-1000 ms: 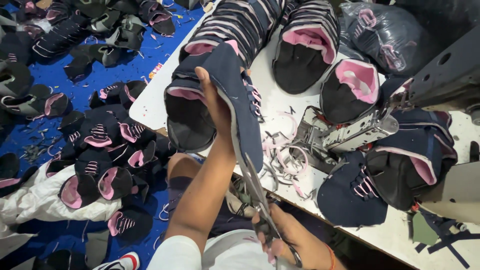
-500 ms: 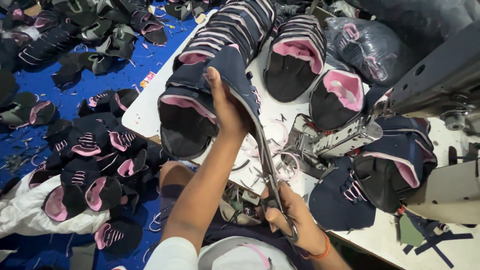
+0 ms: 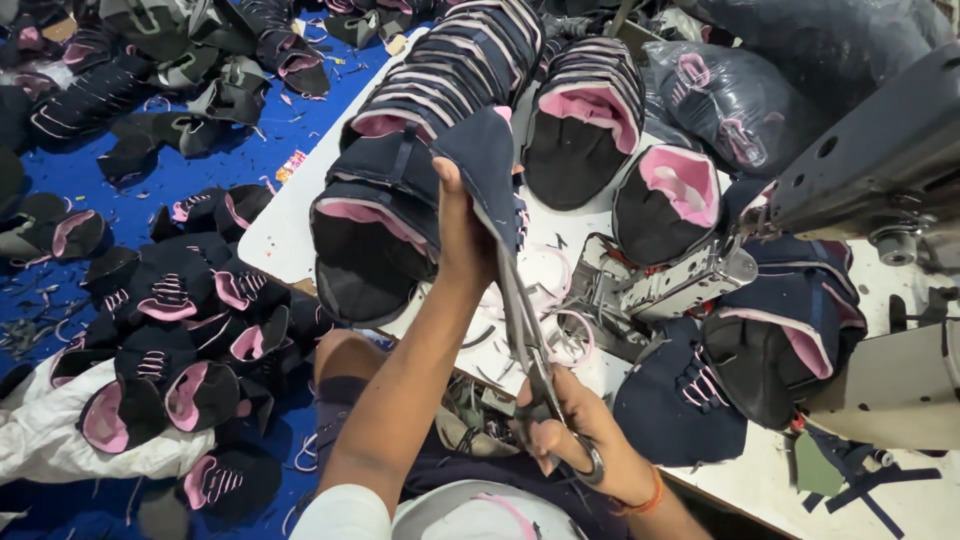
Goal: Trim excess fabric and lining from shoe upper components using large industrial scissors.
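1. Blue floor covering lies beyond a white counter, both crowded with dark navy and pink shoe uppers; grey sewing-machine parts stand at the right.
2. Nearest the camera, the right hand has its fingers curled shut through the loops of long steel scissors, wrist bent and low above the lap, an orange band at the wrist.
3. The blades run up and away from that hand along the edge of a navy fabric shoe upper with pink lining, which is held up in the air above the counter, not resting on it.
4. The left hand is clamped on the lower part of that upper, thumb and fingers pinching the cloth, forearm stretched straight out from the body.
5. To cut well here, I judge the cloth should stay taut, the blades close along the seam edge, and the pinching fingers clear of the blade line.
6. Farther off, stacked uppers and a dark plastic bag of uppers lie on the counter.
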